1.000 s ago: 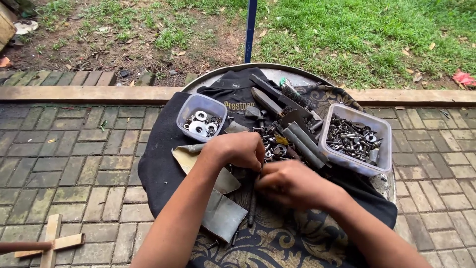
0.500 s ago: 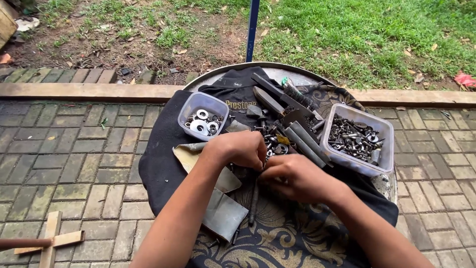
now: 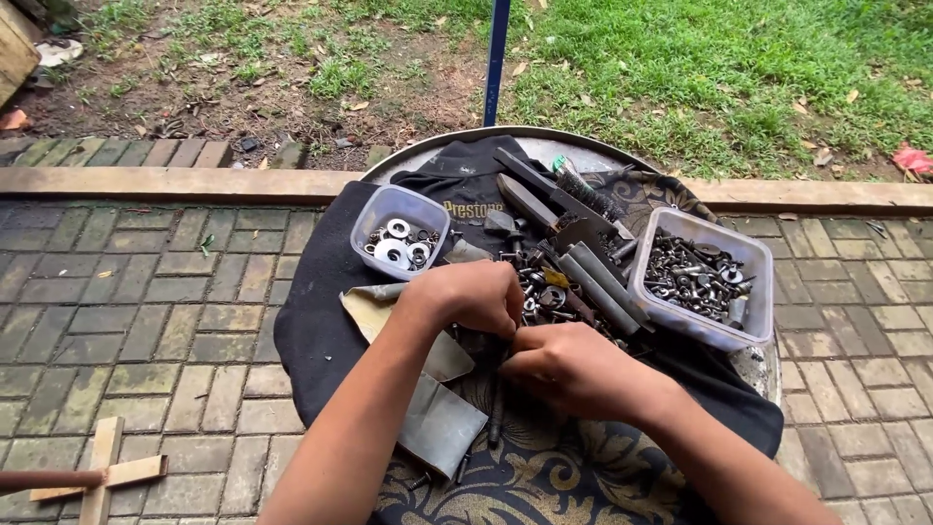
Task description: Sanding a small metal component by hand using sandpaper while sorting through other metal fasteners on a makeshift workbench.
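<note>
I am curling my left hand and my right hand together at the middle of the frame, fingertips meeting over the pile of bolts and nuts; whatever small piece they are pinching is hidden. The pile is lying on the dark cloth covering the round table. A tub of washers is sitting just above my left hand, and a tub of screws is sitting at the right.

Loose dark bolts and nuts heaped on black cloth
</note>
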